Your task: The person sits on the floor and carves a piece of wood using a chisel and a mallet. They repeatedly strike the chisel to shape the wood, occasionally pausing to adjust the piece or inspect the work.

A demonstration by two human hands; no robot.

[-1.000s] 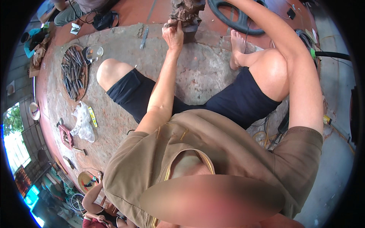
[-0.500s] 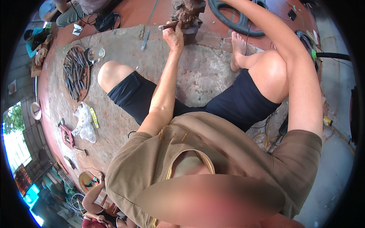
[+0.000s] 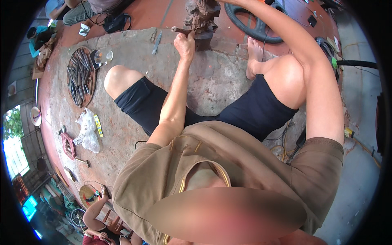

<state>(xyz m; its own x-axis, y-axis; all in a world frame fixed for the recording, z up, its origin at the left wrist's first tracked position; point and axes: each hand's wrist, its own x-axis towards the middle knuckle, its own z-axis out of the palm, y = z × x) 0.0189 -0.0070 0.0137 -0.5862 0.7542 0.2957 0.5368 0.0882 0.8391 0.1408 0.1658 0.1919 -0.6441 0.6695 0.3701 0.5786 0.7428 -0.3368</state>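
Note:
A dark brown carved wooden figure (image 3: 200, 18) stands upright ahead of me, its top cut off by the upper edge. My left hand (image 3: 185, 45) is closed around a carving chisel (image 3: 182, 30), whose brown, stick-like end sticks out to the left. The chisel's other end points at the lower part of the carving; whether it touches the wood is hard to make out. My right arm reaches across above my right knee, and only a sliver of my right hand (image 3: 223, 1) shows by the carving at the top edge, its fingers out of sight.
To the left lie a round tray (image 3: 94, 83) of several chisels, clear cups (image 3: 109, 56), a plastic bag (image 3: 87, 130), a pink basket (image 3: 68, 145) and a hammer (image 3: 81, 161). A dark tyre-like ring (image 3: 241, 26) lies far right. Other people sit at the far left and lower left.
The whole view has shifted slightly, with the carving and my left hand a little lower in the picture. My left hand still grips the chisel beside the carving.

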